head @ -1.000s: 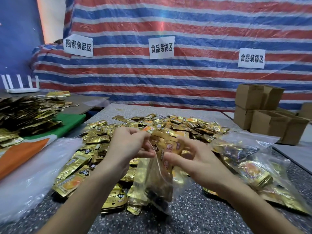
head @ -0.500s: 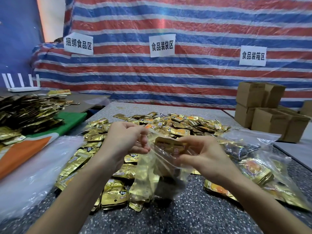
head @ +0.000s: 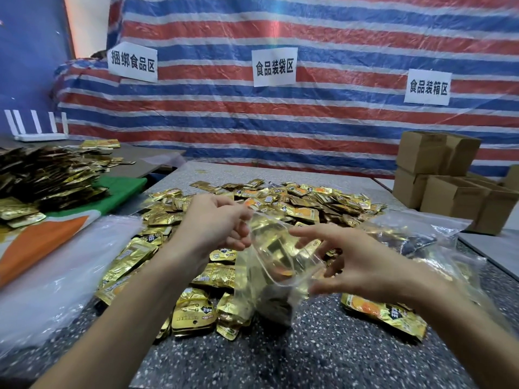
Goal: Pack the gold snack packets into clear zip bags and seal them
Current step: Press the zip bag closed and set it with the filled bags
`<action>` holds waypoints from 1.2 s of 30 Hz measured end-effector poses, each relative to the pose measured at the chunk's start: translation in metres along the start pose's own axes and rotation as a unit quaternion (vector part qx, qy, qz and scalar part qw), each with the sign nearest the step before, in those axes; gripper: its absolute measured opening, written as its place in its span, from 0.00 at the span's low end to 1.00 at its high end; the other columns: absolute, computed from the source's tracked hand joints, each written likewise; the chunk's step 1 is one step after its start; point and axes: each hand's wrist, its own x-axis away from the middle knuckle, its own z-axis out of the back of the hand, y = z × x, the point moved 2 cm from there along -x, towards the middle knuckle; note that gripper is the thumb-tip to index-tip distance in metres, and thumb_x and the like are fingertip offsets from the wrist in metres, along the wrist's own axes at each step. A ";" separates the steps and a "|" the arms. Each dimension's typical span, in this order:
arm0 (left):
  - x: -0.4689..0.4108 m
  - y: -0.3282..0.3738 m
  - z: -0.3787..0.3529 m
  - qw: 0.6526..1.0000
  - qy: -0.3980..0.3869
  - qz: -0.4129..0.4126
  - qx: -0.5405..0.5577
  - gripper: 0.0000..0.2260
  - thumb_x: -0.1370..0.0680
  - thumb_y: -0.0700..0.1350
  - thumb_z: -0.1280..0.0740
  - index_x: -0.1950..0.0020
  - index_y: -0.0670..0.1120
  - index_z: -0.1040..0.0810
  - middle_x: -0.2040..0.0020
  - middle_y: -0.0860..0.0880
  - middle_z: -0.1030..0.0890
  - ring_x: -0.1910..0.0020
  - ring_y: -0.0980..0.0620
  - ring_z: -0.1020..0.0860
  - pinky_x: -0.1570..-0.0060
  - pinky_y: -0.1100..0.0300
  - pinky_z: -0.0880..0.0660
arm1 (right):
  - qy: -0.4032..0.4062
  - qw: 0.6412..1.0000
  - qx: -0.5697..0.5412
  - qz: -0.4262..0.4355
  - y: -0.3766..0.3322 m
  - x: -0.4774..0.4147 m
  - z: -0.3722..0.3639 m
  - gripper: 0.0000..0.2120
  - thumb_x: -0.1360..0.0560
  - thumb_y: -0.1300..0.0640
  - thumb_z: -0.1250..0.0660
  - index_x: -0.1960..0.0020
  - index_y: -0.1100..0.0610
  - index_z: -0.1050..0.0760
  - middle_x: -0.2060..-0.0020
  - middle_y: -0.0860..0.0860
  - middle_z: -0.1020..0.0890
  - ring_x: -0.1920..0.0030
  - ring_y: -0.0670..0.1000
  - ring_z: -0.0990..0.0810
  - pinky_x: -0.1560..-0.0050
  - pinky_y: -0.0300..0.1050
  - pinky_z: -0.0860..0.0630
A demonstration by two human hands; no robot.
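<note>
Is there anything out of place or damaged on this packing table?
Nothing looks damaged. One gold packet lies alone beside the right forearm, apart from the heap of packets. The zip bag pinched by the left hand gapes open, not yet sealed.

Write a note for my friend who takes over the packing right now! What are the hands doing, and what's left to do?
Left hand: pinches the left rim of the clear zip bag.
Right hand: fingers spread at the bag's mouth, holding nothing.
Bag: partly filled, mouth open, not sealed.
Loose gold packets: a big pile behind and to the left of the bag.
Done: filled bags lie on the right; I cannot tell whether they are sealed.
Left to do: probably press this bag's zip closed, set it with the others, then go on bagging the pile.
</note>
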 end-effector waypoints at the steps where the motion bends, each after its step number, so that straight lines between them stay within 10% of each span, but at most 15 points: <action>1: -0.001 -0.001 0.001 1.000 0.003 -0.007 -0.012 0.05 0.23 0.35 0.31 0.59 0.36 0.20 0.74 0.45 0.23 0.78 0.50 0.25 0.80 0.65 0.29 | 0.036 0.999 -0.014 0.005 0.001 -0.001 0.001 0.29 0.32 0.57 0.20 0.34 0.42 0.23 0.49 0.38 0.17 0.52 0.42 0.17 0.51 0.48 0.17; 9: 0.009 -0.018 0.014 0.981 -0.080 -0.138 -0.113 0.10 0.26 0.53 0.28 0.52 0.48 0.14 0.62 0.54 0.16 0.65 0.62 0.21 0.67 0.72 0.27 | 0.237 0.945 -0.222 -0.038 0.026 -0.002 0.013 0.11 0.31 0.64 0.23 0.50 0.56 0.16 0.59 0.52 0.13 0.57 0.51 0.13 0.54 0.43 0.16; 14: 0.011 -0.027 0.010 0.964 -0.177 -0.163 -0.112 0.13 0.31 0.48 0.24 0.49 0.47 0.15 0.52 0.48 0.14 0.51 0.50 0.16 0.50 0.59 0.19 | 0.239 0.894 -0.362 -0.117 0.038 -0.004 0.008 0.04 0.28 0.65 0.27 0.54 0.61 0.15 0.57 0.60 0.13 0.52 0.61 0.14 0.53 0.51 0.15; 24: 0.002 -0.035 0.003 0.988 -0.042 -0.150 0.001 0.05 0.21 0.35 0.34 0.54 0.36 0.20 0.60 0.40 0.15 0.62 0.46 0.16 0.60 0.57 0.18 | 0.198 0.925 -0.325 -0.017 0.039 0.004 0.032 0.05 0.35 0.60 0.28 0.58 0.56 0.17 0.60 0.57 0.14 0.61 0.50 0.16 0.62 0.38 0.20; 36: 0.006 -0.041 -0.002 0.977 -0.066 -0.199 -0.038 0.03 0.23 0.40 0.30 0.53 0.41 0.17 0.61 0.44 0.15 0.63 0.50 0.16 0.60 0.63 0.20 | 0.236 0.922 -0.301 -0.064 0.045 0.008 0.021 0.12 0.30 0.63 0.28 0.47 0.56 0.19 0.56 0.53 0.13 0.56 0.49 0.14 0.59 0.40 0.19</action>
